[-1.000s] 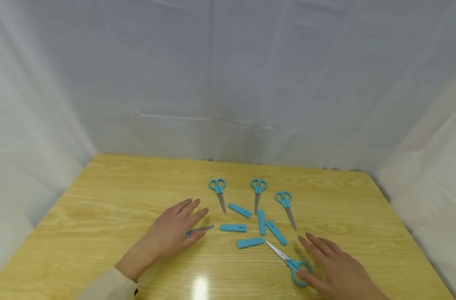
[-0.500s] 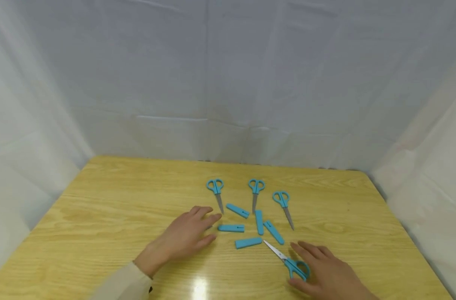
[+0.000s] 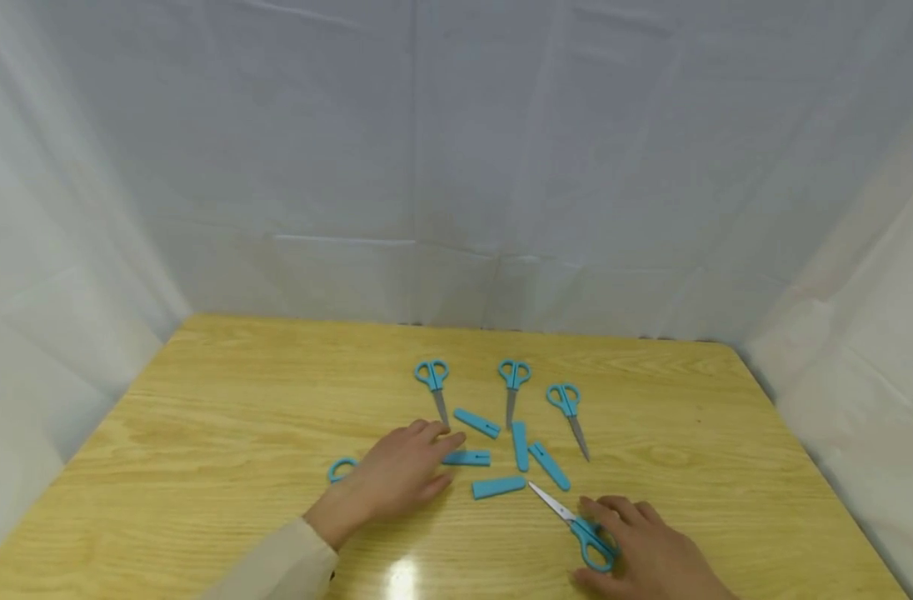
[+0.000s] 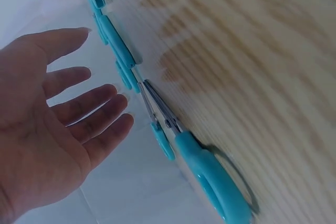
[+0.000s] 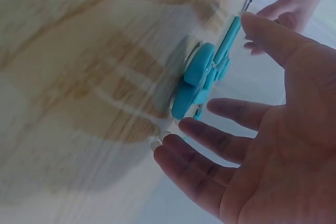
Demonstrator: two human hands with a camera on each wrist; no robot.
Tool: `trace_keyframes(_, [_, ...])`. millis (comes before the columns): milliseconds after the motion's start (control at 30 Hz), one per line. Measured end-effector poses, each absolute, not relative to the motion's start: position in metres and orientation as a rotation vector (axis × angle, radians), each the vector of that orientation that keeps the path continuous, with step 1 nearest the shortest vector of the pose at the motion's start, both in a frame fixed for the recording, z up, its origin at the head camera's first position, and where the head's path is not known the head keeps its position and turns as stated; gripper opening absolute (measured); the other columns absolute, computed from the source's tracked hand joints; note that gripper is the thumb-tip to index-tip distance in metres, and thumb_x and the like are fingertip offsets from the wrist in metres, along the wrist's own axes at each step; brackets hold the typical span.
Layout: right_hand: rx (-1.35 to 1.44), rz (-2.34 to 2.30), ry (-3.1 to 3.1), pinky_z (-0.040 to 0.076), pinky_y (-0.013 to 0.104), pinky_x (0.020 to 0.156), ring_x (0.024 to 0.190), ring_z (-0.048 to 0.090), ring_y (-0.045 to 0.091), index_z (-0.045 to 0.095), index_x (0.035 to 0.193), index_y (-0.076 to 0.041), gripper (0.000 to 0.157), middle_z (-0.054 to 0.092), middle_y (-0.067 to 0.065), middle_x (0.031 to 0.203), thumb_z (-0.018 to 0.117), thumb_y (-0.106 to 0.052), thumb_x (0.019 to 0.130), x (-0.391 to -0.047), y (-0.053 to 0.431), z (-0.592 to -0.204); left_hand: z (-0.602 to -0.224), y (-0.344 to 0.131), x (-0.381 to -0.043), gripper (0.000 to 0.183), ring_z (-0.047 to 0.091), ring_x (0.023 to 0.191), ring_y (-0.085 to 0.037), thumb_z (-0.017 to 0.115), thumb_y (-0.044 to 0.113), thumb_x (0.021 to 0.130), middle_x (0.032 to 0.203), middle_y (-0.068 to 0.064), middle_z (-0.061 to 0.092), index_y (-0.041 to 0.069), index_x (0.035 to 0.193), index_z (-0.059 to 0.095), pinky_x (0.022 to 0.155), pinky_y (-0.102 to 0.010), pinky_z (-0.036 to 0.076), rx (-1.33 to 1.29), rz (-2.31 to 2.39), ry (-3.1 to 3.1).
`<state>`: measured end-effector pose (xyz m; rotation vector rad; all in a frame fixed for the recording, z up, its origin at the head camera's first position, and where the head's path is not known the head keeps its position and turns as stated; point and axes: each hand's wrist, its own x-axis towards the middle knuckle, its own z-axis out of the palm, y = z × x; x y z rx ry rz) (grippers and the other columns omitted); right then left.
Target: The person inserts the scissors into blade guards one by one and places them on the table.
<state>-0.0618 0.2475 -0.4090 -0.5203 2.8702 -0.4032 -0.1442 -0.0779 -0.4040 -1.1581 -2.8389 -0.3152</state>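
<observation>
In the head view my left hand point(image 3: 398, 473) hovers with loosely spread fingers, its fingertips by the left end of a blue scissor cover point(image 3: 469, 457). It partly hides a pair of scissors point(image 3: 343, 469), of which only a blue handle loop shows. The left wrist view shows the palm point(image 4: 47, 124) holding nothing, with those scissors point(image 4: 212, 174) beyond the fingers. My right hand point(image 3: 646, 550) is beside the handles of the nearest scissors point(image 3: 593, 546), its fingers apart. No grip on these handles point(image 5: 197, 80) shows in the right wrist view.
Farther back lie three more blue-handled scissors point(image 3: 436, 383), point(image 3: 512, 385), point(image 3: 566, 406), blades toward me. Between them and my hands are several blue covers point(image 3: 477, 422), point(image 3: 520, 446), point(image 3: 550, 466), point(image 3: 499, 487). Pale sheets point(image 3: 456, 167) hang behind the wooden table point(image 3: 239, 400).
My left hand has moved right, from over the left scissors to the nearby cover, baring a handle loop. My right hand has shifted slightly left and down. The scissors and covers stay put.
</observation>
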Motion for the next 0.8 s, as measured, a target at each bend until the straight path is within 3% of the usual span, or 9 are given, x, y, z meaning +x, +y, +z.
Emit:
trace_keyframes(433, [-0.491, -0.391, 2.861, 0.049, 0.042, 0.061, 0.105, 0.049, 0.030, 0.052, 0.133, -0.011, 0.084, 0.050, 0.006, 0.125, 0.064, -0.069, 0.075, -0.062, 0.246, -0.412, -0.405, -0.065, -0.148, 0.041, 0.056, 0.096, -0.020, 0.064, 0.025, 0.091, 0.111, -0.007, 0.059, 0.007, 0.128, 0.056, 0.076, -0.033, 0.050, -1.176, -0.258, -2.861])
trace_keyframes(800, [-0.466, -0.351, 2.865, 0.050, 0.041, 0.064, 0.103, 0.050, 0.030, 0.055, 0.128, -0.009, 0.081, 0.051, 0.007, 0.123, 0.067, -0.067, 0.074, -0.062, 0.245, -0.412, -0.405, -0.059, -0.151, 0.025, 0.053, 0.087, -0.018, 0.066, 0.019, 0.089, 0.098, -0.005, 0.056, 0.005, 0.108, 0.064, 0.074, -0.028, 0.049, -1.213, -0.116, -2.833])
